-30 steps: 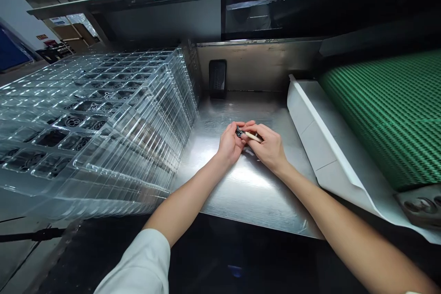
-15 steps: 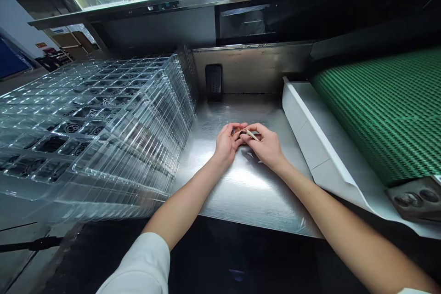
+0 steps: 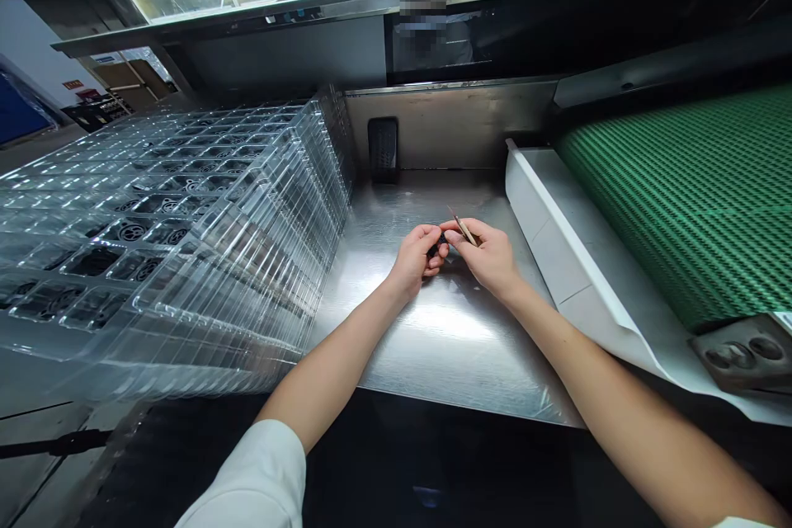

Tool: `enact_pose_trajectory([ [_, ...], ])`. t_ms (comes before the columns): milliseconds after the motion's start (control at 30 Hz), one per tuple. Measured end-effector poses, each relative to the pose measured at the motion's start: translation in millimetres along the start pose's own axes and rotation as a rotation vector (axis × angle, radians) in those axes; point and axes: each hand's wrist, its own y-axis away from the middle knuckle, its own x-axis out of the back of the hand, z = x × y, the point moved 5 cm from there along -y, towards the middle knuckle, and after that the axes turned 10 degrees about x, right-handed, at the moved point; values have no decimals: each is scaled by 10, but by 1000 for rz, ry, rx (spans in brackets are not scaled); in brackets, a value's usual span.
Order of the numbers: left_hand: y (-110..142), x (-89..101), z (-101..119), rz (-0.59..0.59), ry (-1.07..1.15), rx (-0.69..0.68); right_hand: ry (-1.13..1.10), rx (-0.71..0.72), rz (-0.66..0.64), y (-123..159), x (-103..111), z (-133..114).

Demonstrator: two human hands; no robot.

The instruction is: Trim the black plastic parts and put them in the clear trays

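Over the steel worktop (image 3: pixel 384 330), my left hand (image 3: pixel 413 264) is closed on a small black part (image 3: pixel 437 247), mostly covered by the fingers. Close beside it, my right hand (image 3: pixel 492 262) grips a slim pale tool (image 3: pixel 465 229) with a thin dark tip, held like a pen and pointing up and away. The thumb and fingertips of that hand meet the black part's right side. What kind of tool it is, I cannot tell.
Stacked clear plastic trays (image 3: pixel 247 206) with black round parts in their pockets stand at left. A white guard (image 3: pixel 569 264) edges the green conveyor belt (image 3: pixel 699 198) at right. A black holder (image 3: pixel 384 150) sits against the back panel.
The left fingers have curled in around the black part. My right hand has shifted slightly right, and the tool has swung steeper, its tip now pointing up and away.
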Motion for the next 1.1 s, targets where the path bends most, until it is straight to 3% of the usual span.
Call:
enact_pose_trajectory([
  [133, 14, -23, 16, -29, 11, -3, -100, -85, 76, 8, 15, 31],
  [433, 55, -70, 73, -95, 5, -54, -279, -171, 79, -5, 13, -82],
  [633, 68, -77, 86, -166, 7, -74, -296, -194, 204, 8, 49, -44],
  [900, 79, -59, 137, -157, 94, -122, -141, -125, 133, -1, 57, -71],
  [1100, 78, -20, 169, -115, 126, -157, 65, 52, 82, 3, 60, -109],
])
